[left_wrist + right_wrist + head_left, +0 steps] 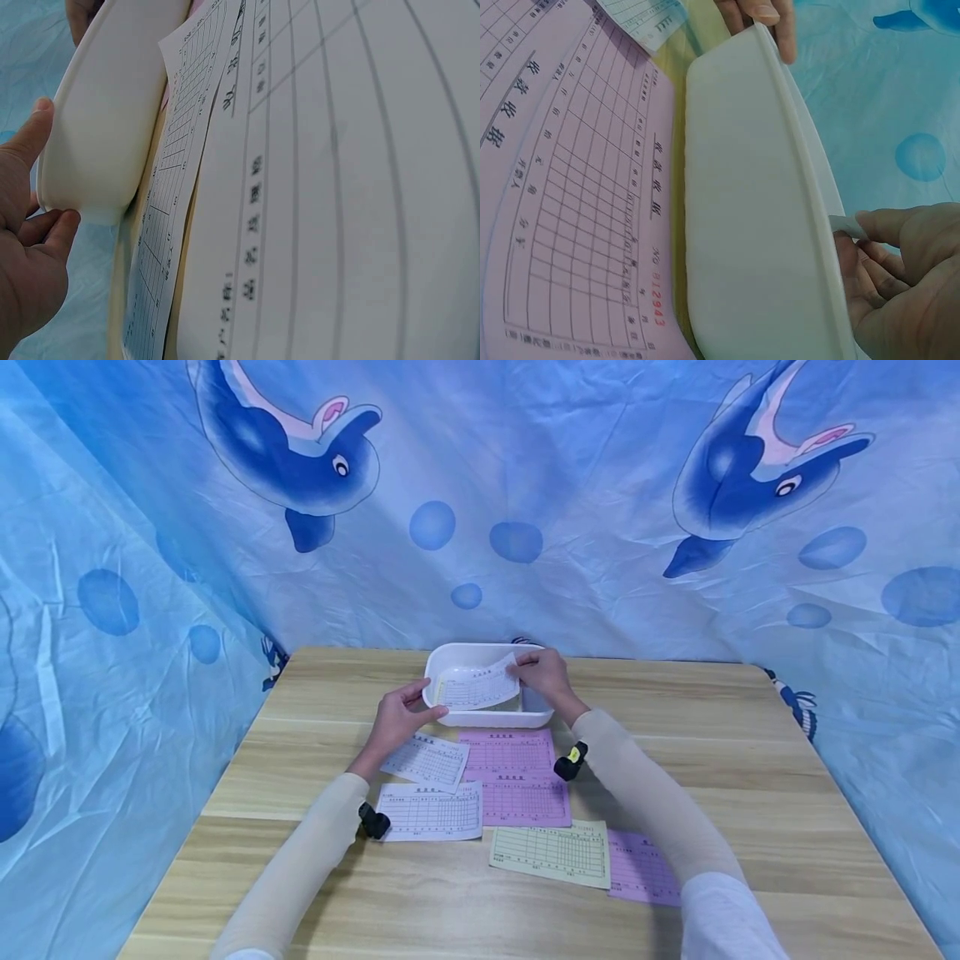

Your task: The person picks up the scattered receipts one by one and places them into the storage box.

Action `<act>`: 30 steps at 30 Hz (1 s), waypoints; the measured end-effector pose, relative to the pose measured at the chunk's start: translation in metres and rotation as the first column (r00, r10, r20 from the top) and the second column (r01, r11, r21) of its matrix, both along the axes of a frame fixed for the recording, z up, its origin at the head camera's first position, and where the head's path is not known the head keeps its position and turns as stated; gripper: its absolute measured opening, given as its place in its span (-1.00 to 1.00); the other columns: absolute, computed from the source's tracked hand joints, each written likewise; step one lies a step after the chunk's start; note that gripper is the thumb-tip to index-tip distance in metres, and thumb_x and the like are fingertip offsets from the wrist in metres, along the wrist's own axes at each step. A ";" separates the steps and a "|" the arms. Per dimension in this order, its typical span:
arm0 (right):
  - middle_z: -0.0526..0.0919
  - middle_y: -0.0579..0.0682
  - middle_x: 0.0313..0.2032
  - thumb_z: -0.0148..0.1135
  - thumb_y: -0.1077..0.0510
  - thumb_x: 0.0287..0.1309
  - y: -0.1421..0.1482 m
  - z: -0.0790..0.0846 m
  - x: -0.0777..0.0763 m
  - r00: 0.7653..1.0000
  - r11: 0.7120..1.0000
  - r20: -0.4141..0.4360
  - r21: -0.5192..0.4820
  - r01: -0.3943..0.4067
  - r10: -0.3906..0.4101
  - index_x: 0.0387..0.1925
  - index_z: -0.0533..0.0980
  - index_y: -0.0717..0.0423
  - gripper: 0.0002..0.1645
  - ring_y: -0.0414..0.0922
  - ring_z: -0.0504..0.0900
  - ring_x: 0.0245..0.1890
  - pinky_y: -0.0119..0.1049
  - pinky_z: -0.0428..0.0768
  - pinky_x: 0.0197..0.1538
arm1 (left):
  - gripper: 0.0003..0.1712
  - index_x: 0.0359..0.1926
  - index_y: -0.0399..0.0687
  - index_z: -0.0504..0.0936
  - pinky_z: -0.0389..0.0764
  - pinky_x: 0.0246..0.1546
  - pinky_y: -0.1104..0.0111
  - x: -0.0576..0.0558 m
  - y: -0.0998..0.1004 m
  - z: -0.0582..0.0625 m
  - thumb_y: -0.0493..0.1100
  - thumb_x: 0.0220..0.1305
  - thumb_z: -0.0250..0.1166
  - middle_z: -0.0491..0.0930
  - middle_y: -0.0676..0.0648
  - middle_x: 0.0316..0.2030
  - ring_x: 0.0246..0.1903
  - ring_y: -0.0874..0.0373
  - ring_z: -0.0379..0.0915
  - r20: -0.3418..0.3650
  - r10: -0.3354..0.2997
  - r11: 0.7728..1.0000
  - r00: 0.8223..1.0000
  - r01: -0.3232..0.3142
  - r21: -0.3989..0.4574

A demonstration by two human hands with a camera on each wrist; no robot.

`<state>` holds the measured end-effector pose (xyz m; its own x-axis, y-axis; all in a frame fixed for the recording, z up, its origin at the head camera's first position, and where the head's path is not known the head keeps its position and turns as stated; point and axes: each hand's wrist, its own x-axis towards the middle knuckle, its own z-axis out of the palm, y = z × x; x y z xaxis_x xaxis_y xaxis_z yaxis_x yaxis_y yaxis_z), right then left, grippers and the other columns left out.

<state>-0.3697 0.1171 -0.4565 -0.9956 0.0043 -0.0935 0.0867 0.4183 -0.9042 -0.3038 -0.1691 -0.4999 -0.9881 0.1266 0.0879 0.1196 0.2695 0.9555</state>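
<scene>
A white plastic basin (491,718) stands near the back edge of the wooden table. At its left end my left hand (401,718) grips the rim, thumb on the near side, and the left wrist view shows the fingers at the basin's corner (97,150). With thumb and fingers, my right hand (546,677) pinches the right end of a white receipt slip (480,685), which slants over the inside of the basin. In the right wrist view the basin wall (750,195) hides most of that slip.
Before the basin lie two white slips (429,814) (427,762), overlapping, and pink slips (510,752) beside them. Closer to me are a yellow slip (551,853) and another pink slip (641,868), partly under my right forearm. A blue dolphin-print cloth (480,585) hangs behind the table (675,693).
</scene>
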 end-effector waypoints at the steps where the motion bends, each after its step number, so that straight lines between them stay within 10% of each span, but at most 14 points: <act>1: 0.80 0.19 -0.25 0.50 0.15 0.16 0.001 0.001 0.000 1.000 1.000 -0.005 -0.003 0.002 -0.002 -0.15 0.73 0.28 -0.71 -0.06 0.80 -0.39 -0.07 0.78 -0.09 | -0.09 0.44 -0.26 0.39 0.59 0.23 0.21 0.000 0.000 0.000 -0.02 0.16 0.57 0.48 -0.33 0.33 0.30 -0.15 0.48 -0.001 -0.001 1.000 1.000 0.001 0.000; 12: 0.77 0.26 -0.15 0.42 0.15 0.26 0.024 0.023 0.009 0.998 0.996 -0.050 -0.070 -0.052 0.048 -0.08 0.69 0.33 -0.69 0.28 0.74 -0.08 -0.03 0.76 0.01 | -0.10 0.46 -0.30 0.33 0.55 0.27 0.17 0.001 0.002 0.004 -0.10 0.21 0.53 0.43 -0.35 0.36 0.34 -0.21 0.41 0.019 -0.012 1.000 1.000 0.011 0.004; 30: 0.76 0.10 -0.10 0.42 -0.10 0.28 0.085 0.066 0.083 0.971 0.987 -0.181 0.046 -0.152 0.158 0.04 0.67 0.15 -0.53 0.02 0.77 -0.14 -0.32 0.76 -0.15 | -0.06 0.44 -0.24 0.40 0.56 0.27 0.09 0.000 0.000 -0.002 0.05 0.15 0.57 0.47 -0.32 0.33 0.31 -0.18 0.46 -0.009 0.005 1.000 1.000 -0.006 -0.025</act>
